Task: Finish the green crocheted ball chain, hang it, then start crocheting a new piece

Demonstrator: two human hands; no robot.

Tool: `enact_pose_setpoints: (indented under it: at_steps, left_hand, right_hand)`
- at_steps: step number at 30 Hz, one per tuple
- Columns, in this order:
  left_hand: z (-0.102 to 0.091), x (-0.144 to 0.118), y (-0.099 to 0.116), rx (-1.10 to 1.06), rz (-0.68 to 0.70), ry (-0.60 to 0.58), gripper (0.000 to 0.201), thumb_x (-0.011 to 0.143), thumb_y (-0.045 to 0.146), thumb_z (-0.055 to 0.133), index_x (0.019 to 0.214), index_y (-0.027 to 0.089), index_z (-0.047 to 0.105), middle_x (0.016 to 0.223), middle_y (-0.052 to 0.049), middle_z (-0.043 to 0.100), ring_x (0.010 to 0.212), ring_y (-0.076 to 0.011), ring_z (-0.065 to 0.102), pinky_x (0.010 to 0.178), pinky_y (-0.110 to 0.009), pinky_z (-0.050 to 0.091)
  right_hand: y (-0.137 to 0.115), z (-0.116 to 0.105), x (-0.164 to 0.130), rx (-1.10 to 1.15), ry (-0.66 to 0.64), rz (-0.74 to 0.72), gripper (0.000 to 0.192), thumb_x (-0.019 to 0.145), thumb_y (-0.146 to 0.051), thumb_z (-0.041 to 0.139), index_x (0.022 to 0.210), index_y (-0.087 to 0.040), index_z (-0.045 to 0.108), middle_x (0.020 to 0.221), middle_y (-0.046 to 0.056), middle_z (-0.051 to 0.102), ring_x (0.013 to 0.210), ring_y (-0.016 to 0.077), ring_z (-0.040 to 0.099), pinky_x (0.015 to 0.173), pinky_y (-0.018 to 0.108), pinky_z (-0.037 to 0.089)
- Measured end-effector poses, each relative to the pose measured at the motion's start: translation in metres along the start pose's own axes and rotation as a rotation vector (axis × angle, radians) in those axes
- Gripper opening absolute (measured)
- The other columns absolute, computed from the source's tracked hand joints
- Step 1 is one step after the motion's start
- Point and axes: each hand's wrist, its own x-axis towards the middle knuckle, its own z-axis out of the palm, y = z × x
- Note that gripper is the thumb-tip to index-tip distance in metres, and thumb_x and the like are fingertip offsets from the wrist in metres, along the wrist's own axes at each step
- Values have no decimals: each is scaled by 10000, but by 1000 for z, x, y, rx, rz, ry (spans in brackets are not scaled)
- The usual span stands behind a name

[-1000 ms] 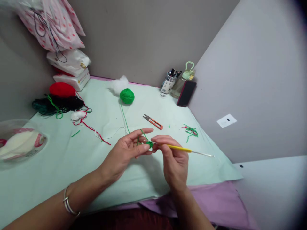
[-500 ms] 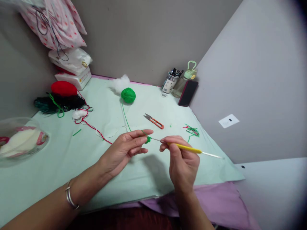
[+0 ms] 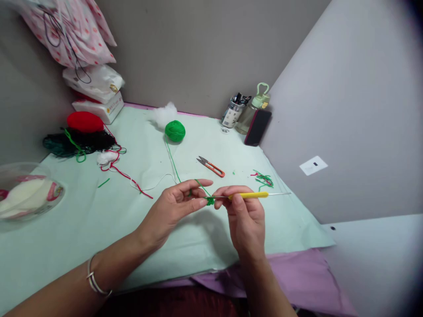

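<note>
— What do you have on the far left?

— I see a clear plastic bowl at the edge of the pale green mat. Behind it lie a tangle of dark yarn and a red ball of yarn, with white packets stacked against the wall under a pink spotted bag.

— And the hands?

— My left hand is palm up over the mat, a bracelet on the wrist. The fingers are half curled, thumb and fingertips pinching a small green crochet piece. A green strand runs over the forefinger and back across the mat to a green ball of yarn, which sits well behind, just in front of a tuft of white stuffing.

— The right one?

— My right hand is closed around a yellow-handled crochet hook, held nearly level. Its metal tip meets the green piece, so the two hands almost touch.

— Anything farther right?

— Orange snips lie behind the hands, and yarn scraps are near the mat's right edge. In the back corner stand a jar of small tools, a bottle and a dark phone leaning on the wall.
</note>
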Motion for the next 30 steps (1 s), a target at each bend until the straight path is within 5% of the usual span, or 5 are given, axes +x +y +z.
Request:
enact_pose_setpoints:
  at_steps: [6, 16, 19, 24, 30]
  left_hand:
    - [-3, -2, -1, 112, 53, 36, 353, 833, 303, 798, 1184, 290, 766, 903, -5, 643, 886, -170, 579, 883, -307, 429]
    - [1, -3, -1, 228, 155, 134, 351, 822, 296, 803, 1171, 282, 771, 875, -9, 642, 911, -188, 578, 931, -322, 432]
    - [2, -2, 0, 111, 79, 99, 458, 800, 290, 821, 1249, 275, 733, 864, 1, 630, 820, -153, 562, 816, -277, 465]
    - [1, -1, 5, -213, -199, -60, 441, 834, 291, 800, 1260, 209, 719, 674, 91, 511, 474, -18, 233, 768, -277, 527]
    - [2, -2, 10, -175, -92, -6, 396, 828, 282, 805, 1217, 250, 740, 795, 81, 564, 467, 3, 263, 812, -310, 579]
  right_hand:
    - [-9, 1, -4, -217, -20, -83, 200, 1043, -234, 491, 1015, -216, 688, 959, 48, 730, 777, 158, 711, 746, 340, 603]
    - [-2, 2, -11, -749, -178, -568, 302, 993, -89, 501, 1219, -238, 635, 1054, 97, 737, 966, 205, 717, 782, 359, 625]
    - [1, 3, -14, -919, -169, -642, 387, 968, -79, 559, 1286, -280, 652, 1127, 94, 723, 1005, 213, 719, 807, 355, 630]
    - [-5, 4, -15, -661, -44, -467, 321, 977, -89, 549, 1187, -270, 712, 1037, 71, 725, 931, 205, 712, 776, 362, 618]
    - [-4, 7, -4, -110, 98, -95, 178, 1006, -241, 558, 968, -217, 730, 893, 47, 694, 671, 144, 656, 618, 313, 573]
